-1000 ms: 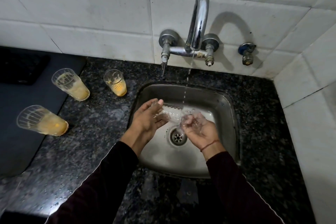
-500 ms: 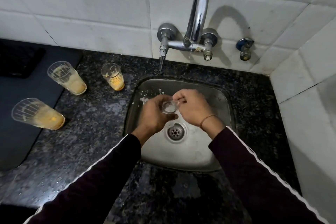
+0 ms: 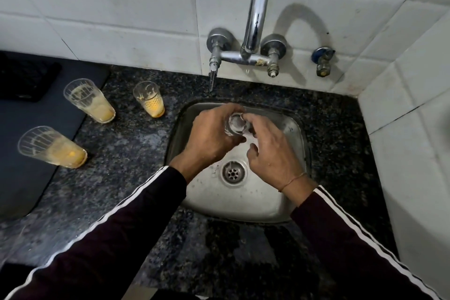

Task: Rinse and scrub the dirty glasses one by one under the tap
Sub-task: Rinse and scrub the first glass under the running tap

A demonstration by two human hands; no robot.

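Over the steel sink, my left hand grips a clear glass held upright, its round rim facing the camera. My right hand is at the glass's right side with its fingers curled against it. The chrome tap arches above; I cannot make out a water stream. Three dirty glasses with yellow residue stand on the left: one at the back left, a smaller one nearer the sink, and one at the front left.
A dark speckled granite counter surrounds the sink. A black mat covers the left part, under two of the glasses. White tiled walls close the back and right. A small blue-capped valve sticks out right of the tap. The drain is uncovered.
The glass went from lying sideways under the stream to being held upright between both hands. The thin water stream seen a second ago no longer shows. My right hand has shifted to the glass's right side.
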